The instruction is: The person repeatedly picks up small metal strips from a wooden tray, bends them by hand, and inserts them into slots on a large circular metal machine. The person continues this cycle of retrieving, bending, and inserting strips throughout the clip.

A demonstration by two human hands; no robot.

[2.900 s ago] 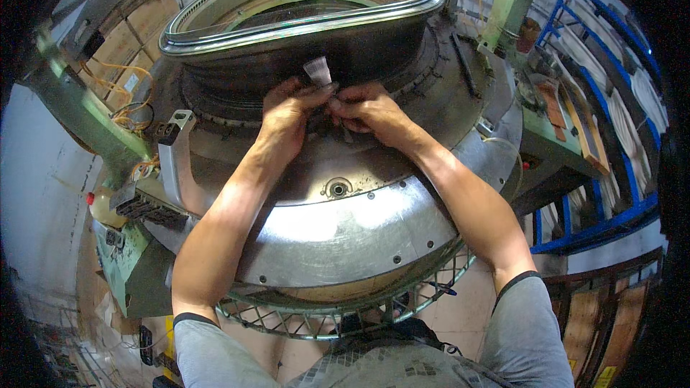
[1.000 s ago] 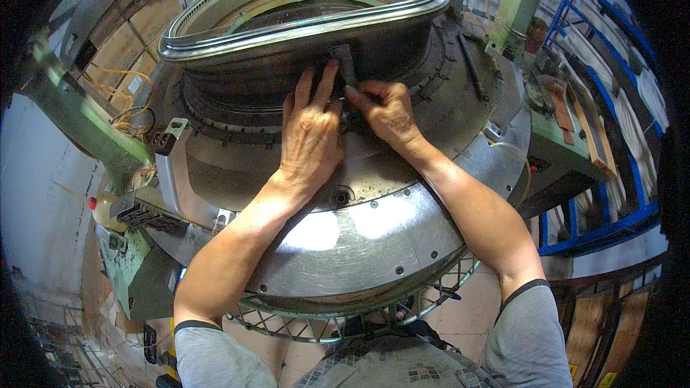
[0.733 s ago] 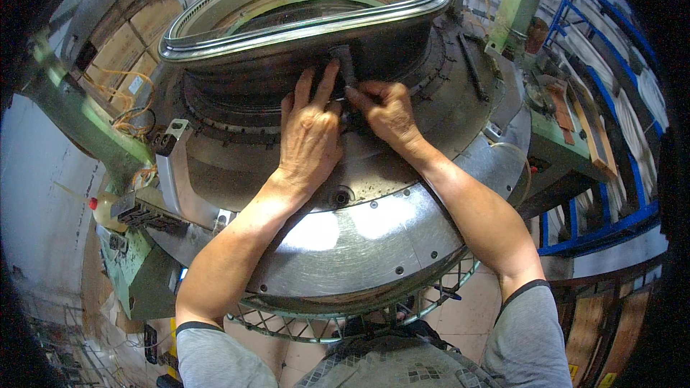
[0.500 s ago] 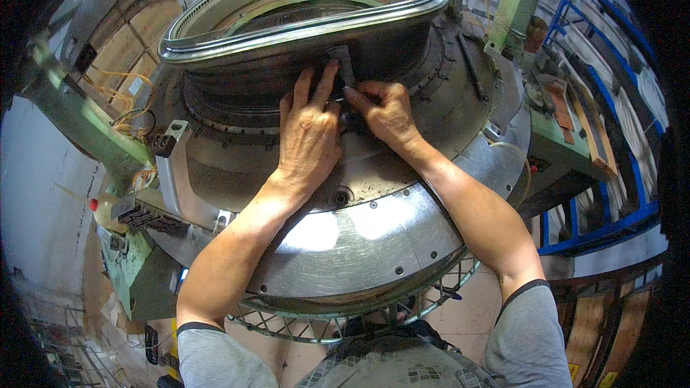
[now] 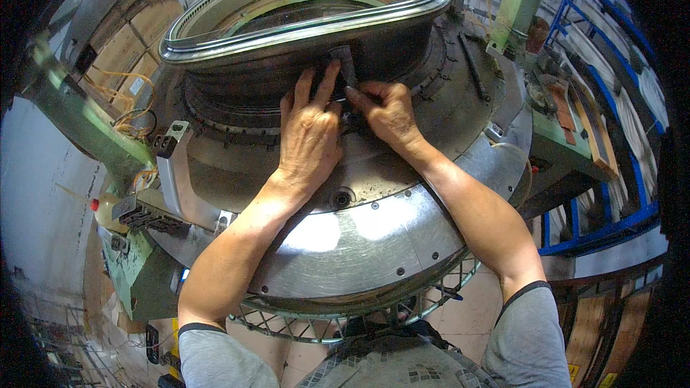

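Note:
Both my arms reach over a large round metal machine [image 5: 345, 244] to the dark cylindrical wall [image 5: 237, 82] under its raised, bright-rimmed ring [image 5: 302, 42]. A narrow dark strip [image 5: 346, 65] stands against that wall. With fingers stretched out, my left hand [image 5: 309, 126] lies along the wall, its index fingertip at the strip's left edge. My right hand [image 5: 388, 111] is closed, thumb and index finger pinching the strip's lower end. The spot between the two hands is partly hidden by my fingers.
An upright metal bracket [image 5: 172, 165] stands on the machine's left side. A dark bar [image 5: 473, 68] lies on the sloped surface at right. Green posts [image 5: 521, 3] rise beside the machine. A blue rack [image 5: 611, 100] with pale rolls stands further right. Orange cables [image 5: 129, 122] hang at left.
The view has shifted very slightly. Both hands keep their places at the strip, with hardly any visible movement.

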